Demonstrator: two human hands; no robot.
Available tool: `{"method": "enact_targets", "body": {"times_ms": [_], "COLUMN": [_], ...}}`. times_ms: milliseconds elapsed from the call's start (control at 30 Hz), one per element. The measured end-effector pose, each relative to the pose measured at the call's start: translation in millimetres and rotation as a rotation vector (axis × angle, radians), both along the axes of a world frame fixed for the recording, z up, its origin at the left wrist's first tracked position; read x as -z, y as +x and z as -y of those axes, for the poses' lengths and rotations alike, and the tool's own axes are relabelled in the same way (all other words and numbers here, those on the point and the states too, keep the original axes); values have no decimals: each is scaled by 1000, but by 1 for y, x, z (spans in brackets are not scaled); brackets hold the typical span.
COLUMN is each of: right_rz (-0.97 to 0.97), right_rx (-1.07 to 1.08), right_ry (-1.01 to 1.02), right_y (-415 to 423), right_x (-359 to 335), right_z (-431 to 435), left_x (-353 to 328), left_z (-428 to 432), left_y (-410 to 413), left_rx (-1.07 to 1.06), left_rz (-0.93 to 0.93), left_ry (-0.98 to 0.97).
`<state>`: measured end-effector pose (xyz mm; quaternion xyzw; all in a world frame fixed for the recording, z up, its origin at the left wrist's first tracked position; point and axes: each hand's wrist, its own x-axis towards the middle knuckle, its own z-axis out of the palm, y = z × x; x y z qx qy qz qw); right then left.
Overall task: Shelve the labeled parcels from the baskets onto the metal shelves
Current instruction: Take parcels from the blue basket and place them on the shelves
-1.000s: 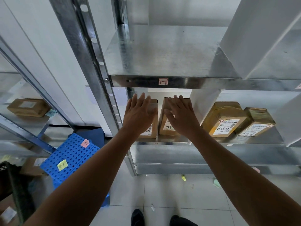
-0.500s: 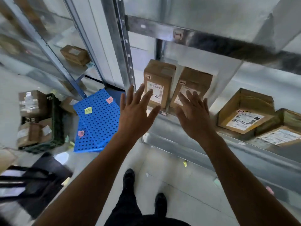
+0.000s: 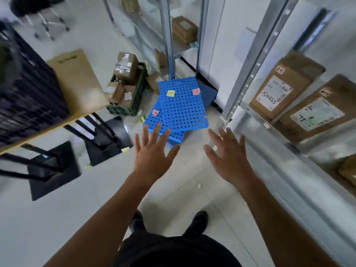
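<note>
A second earlier you had both palms flat against two upright cardboard parcels on the metal shelf [image 3: 277, 135]. By this moment you had let go and turned away to the left. Your left hand [image 3: 152, 157] and right hand [image 3: 229, 162] were both empty, with fingers spread and straight, out over the floor at the centre of the frame. The left parcel [image 3: 285, 85] and the right parcel [image 3: 317, 112] stood side by side at the right edge, labels facing out and clear of your hands, so that pair looked shelved.

Your view had swung onto the green basket [image 3: 137, 97] at centre left, just beside the blue perforated panels [image 3: 183, 108]. A taped box [image 3: 126, 67] stood up out of it, with smaller parcels lower inside. My judgement was that fetching another parcel from that basket came next. It lay well apart from your hands, so you would have needed to step over and stoop.
</note>
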<state>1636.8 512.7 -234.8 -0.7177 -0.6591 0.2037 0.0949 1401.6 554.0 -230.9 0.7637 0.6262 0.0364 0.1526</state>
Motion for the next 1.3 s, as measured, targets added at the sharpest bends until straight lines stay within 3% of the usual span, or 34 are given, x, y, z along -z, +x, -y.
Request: {"method": "enact_targets", "body": {"times_ms": [233, 433, 667, 967, 1300], "right_rz": [0, -58, -95, -166, -330], "right_rx": [-222, -421, -645, -677, -628], "right_ry": [-16, 14, 134, 234, 201], "right_y": [-139, -308, -482, -566, -623], "right_x": [-3, -14, -47, -66, -85], "right_z": [-31, -66, -112, -226, -358], "left_x": [-4, -23, -54, -66, -105], "left_z": [27, 44, 28, -59, -190], "left_y": [-146, -299, -441, -521, -581], "left_rx": [-254, -525, -722, -815, -837], "left_rz": [75, 192, 205, 227, 222], "left_ry": [13, 100, 208, 236, 266]}}
